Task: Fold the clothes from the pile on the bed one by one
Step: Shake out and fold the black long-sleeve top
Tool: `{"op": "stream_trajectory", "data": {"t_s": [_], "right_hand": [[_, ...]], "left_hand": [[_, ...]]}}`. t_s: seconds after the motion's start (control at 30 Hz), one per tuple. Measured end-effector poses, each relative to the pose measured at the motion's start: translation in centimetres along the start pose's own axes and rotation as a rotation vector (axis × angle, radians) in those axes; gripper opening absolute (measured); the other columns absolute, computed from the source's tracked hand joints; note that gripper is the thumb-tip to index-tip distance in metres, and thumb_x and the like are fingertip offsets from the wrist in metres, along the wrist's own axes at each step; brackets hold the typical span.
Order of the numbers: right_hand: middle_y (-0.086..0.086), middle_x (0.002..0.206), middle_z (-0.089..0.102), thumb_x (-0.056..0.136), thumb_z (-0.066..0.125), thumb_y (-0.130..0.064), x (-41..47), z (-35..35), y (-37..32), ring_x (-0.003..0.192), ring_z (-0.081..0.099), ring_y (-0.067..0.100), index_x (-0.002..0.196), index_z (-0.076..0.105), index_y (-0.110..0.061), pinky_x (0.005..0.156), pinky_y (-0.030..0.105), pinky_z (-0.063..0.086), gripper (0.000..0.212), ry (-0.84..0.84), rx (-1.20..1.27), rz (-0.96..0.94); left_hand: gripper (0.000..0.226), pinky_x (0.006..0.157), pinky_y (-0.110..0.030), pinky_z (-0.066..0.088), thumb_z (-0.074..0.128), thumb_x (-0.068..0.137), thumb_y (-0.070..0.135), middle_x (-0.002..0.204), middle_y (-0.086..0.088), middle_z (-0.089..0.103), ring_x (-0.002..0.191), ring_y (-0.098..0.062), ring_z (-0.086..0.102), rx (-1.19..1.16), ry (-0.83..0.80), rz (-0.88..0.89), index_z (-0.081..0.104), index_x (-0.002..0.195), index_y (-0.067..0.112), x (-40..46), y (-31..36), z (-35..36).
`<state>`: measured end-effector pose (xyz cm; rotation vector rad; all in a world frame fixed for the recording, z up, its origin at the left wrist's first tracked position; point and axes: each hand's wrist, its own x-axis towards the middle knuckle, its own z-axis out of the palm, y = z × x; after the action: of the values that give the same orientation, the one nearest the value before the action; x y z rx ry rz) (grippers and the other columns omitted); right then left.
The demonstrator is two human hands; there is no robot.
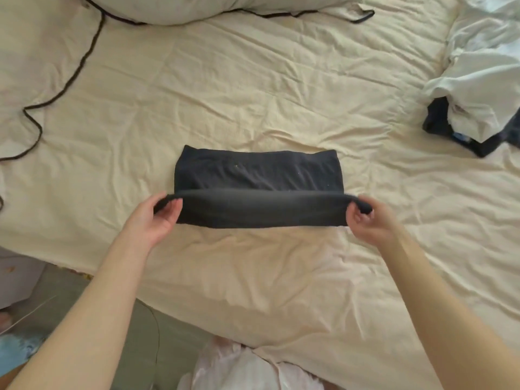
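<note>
A dark navy garment [247, 175] lies in the middle of the cream bed sheet [253, 88], folded into a wide band. Its near edge is lifted off the sheet. My left hand [157, 218] pinches the near left corner of that edge, and my right hand [371, 220] pinches the near right corner, so the cloth is stretched between them. The far half of the garment rests flat on the bed. The pile of clothes [478, 80], mostly white with dark pieces [439, 119] underneath, sits at the right edge.
A pillow [213, 7] lies at the top of the bed. A thin black cable [84, 57] snakes over the left side of the sheet. The bed's near edge runs diagonally at lower left, with floor [84, 299] beyond it.
</note>
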<state>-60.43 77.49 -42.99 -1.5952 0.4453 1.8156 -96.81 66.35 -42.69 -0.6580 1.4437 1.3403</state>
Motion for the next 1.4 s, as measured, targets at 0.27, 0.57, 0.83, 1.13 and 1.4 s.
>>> {"op": "stream_trajectory", "data": {"t_s": [0.27,0.57,0.83,1.13,1.4], "right_hand": [[0.004,0.124,0.057,0.096,0.049,-0.022,3.5,5.9,3.5,0.120,0.051,0.019,0.126,0.051,-0.012,0.100,0.029,0.040,0.032,0.153,-1.015,-0.864],[0.011,0.151,0.034,0.089,0.055,-0.043,9.8,7.7,14.4,0.141,0.029,0.033,0.144,0.038,-0.022,0.112,0.059,0.013,0.061,-0.143,-2.211,-1.525],[0.003,0.160,-0.006,0.096,0.023,-0.053,12.8,8.2,12.7,0.147,-0.009,0.024,0.152,0.008,-0.025,0.113,0.052,-0.011,0.063,-0.211,-2.494,-1.212],[-0.006,0.123,0.062,0.099,0.037,-0.046,4.9,3.0,5.6,0.109,0.062,0.009,0.124,0.055,-0.025,0.091,0.029,0.050,0.037,-0.226,-0.577,-0.431],[0.003,0.101,0.072,0.092,0.054,-0.045,5.9,1.8,0.1,0.094,0.069,0.017,0.107,0.065,-0.016,0.073,0.031,0.057,0.035,-0.108,-0.583,-0.350]], "left_hand": [[0.036,0.078,-0.033,0.051,0.059,0.092,0.026,0.106,-0.006,0.058,0.098,-0.021,0.057,0.645,0.229,0.355,0.051,0.122,0.007,5.1,-0.7,2.3],[0.049,0.092,-0.036,0.046,0.062,0.088,0.037,0.115,-0.011,0.054,0.110,-0.025,0.054,0.114,0.072,-0.062,0.047,0.120,0.003,7.3,-4.9,-0.7],[0.016,0.091,-0.045,0.052,0.068,0.085,0.011,0.112,-0.004,0.065,0.101,-0.023,0.064,0.032,0.277,0.217,0.058,0.095,0.020,6.1,-5.7,4.1],[0.024,0.090,-0.011,0.039,0.064,0.082,0.003,0.098,-0.009,0.058,0.098,-0.013,0.056,0.965,-0.196,1.322,0.064,0.105,0.000,-1.4,-12.8,16.2],[0.052,0.115,-0.053,0.011,0.063,0.086,0.010,0.135,-0.005,0.049,0.142,-0.024,0.024,1.949,-0.514,1.260,0.048,0.135,0.016,0.8,-20.8,13.6]]}}
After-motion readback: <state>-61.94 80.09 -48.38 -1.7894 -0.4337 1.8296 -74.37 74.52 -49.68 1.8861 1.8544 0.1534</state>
